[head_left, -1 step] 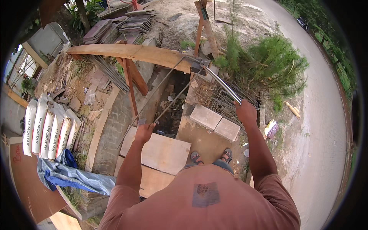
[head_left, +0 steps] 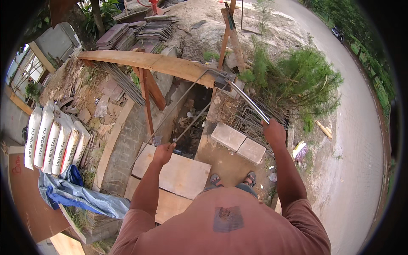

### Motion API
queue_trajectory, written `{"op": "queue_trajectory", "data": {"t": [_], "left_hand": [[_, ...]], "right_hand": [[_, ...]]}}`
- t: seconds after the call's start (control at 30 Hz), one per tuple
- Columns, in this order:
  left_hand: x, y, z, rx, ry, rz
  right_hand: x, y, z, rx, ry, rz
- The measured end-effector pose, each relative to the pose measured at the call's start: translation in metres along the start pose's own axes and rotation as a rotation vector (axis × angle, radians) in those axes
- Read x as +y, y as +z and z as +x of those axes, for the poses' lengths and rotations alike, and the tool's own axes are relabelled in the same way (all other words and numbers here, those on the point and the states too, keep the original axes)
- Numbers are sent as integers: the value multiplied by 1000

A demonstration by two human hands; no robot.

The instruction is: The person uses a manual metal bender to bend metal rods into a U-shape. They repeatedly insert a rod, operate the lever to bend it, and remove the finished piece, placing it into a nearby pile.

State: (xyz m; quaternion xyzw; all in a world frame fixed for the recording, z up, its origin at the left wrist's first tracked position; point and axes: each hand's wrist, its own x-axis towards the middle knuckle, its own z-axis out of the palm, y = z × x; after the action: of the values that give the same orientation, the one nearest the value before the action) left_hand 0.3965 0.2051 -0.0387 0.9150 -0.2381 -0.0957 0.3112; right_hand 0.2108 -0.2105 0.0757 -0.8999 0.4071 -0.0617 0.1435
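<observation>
My right hand [head_left: 274,132] is wrapped round the lower end of a shiny metal pipe [head_left: 250,102]. The pipe slants up to a dark metal fitting [head_left: 222,79] at the near end of a raised wooden beam [head_left: 155,62]. My left hand [head_left: 163,153] is closed on a thin steel rod [head_left: 199,117], its thumb lying along it. From that hand the rod runs up to the fitting, and a second length slopes back down to the left, past the hand. Exactly how the rod sits in the fitting is too small to tell.
Pale slabs [head_left: 177,174] lie below my left hand, beside a debris-filled trench [head_left: 187,123]. Two blocks [head_left: 228,136] and bent steel bars [head_left: 255,117] lie near my right hand. White bags [head_left: 51,144] are stacked at left. A feathery bush [head_left: 306,78] grows at right.
Both hands, the beam and the surroundings appear slightly lower in the picture. Both grips stay the same, and the pipe keeps about the same slant.
</observation>
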Motion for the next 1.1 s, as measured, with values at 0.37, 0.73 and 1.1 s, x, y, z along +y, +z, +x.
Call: {"op": "queue_trajectory", "data": {"t": [0.37,0.73,1.1], "left_hand": [[-58,-45,4,266,-283,93],[45,-59,-72,28,-488,-342],[155,-7,-99,356,-303,-755]], "right_hand": [[33,4,28,-14,-103,-159],[91,50,60,187,-156,239],[-19,30,-28,-361,-181,1081]]}}
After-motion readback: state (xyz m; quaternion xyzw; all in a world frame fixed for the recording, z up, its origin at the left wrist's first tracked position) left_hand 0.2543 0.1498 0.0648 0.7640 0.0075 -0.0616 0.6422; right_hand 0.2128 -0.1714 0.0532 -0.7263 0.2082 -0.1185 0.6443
